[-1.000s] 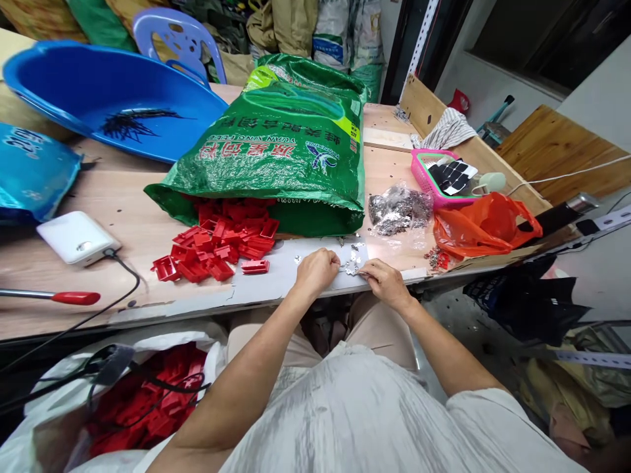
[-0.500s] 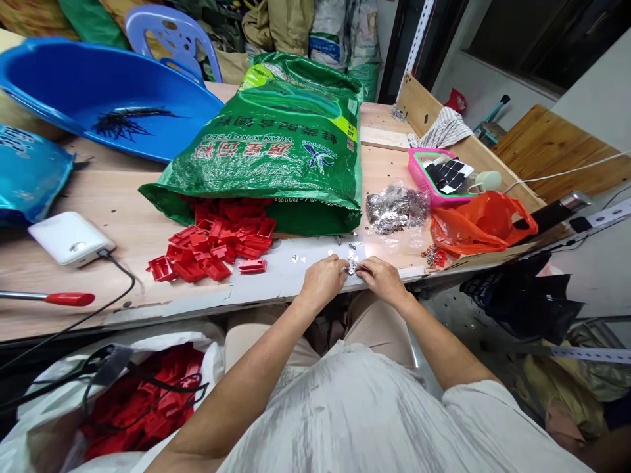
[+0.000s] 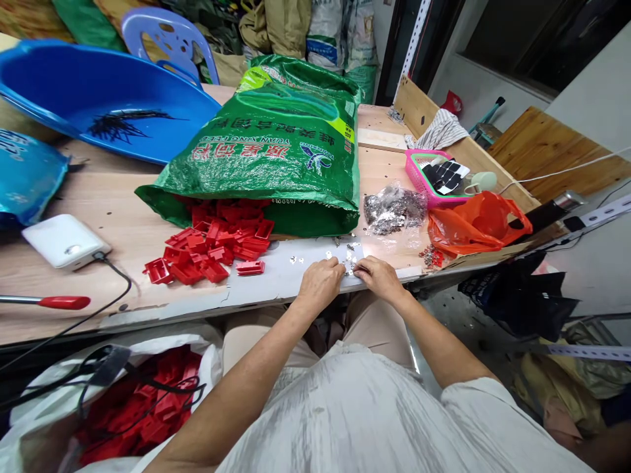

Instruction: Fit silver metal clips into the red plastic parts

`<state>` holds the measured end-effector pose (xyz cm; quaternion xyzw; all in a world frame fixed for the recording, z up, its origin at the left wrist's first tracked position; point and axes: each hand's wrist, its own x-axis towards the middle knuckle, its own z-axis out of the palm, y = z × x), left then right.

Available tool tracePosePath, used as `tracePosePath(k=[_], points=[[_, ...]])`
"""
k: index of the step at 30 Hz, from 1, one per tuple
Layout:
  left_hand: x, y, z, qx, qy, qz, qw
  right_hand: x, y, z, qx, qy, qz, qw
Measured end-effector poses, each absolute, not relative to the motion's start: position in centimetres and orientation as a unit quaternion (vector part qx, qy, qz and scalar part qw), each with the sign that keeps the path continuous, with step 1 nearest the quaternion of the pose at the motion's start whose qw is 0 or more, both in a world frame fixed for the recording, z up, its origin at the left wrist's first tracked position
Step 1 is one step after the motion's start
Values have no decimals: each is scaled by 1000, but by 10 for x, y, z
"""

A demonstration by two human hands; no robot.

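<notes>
My left hand [image 3: 319, 284] and my right hand [image 3: 380, 278] rest together at the front edge of the wooden table [image 3: 118, 217], fingers curled and pinched over a small heap of shiny metal pieces [image 3: 348, 257] on a grey sheet [image 3: 286, 276]. What each pinch holds is too small to name. To the left of the hands lies a pile of red plastic clips [image 3: 211, 243], spilling from the mouth of a green woven sack [image 3: 276, 144]. One red clip [image 3: 250, 267] lies apart, nearest my left hand.
A clear bag of metal parts [image 3: 394, 209], an orange plastic bag [image 3: 476, 223] and a pink basket [image 3: 434, 177] sit to the right. At left are a blue basin [image 3: 98, 98], a white power bank [image 3: 64, 240] with cable, and a red-handled tool [image 3: 59, 302]. A white bag of red clips [image 3: 138, 401] sits below.
My two hands have drawn closer together over the metal pieces; the view has shifted slightly. Nothing else on the table moved.
</notes>
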<state>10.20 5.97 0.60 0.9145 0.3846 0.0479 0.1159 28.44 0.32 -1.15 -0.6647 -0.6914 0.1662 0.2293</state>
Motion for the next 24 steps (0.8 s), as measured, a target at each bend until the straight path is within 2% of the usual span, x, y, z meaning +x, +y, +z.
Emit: tracePosePath(k=[7, 16, 24], points=[[102, 68, 12, 846, 482, 48, 223, 286, 5, -15, -667, -686, 175, 232], [101, 75, 10, 825, 512, 62, 230, 298, 22, -12, -681, -662, 173, 259], [104, 90, 21, 819, 539, 95, 174, 284, 59, -3, -725, -652, 115, 188]])
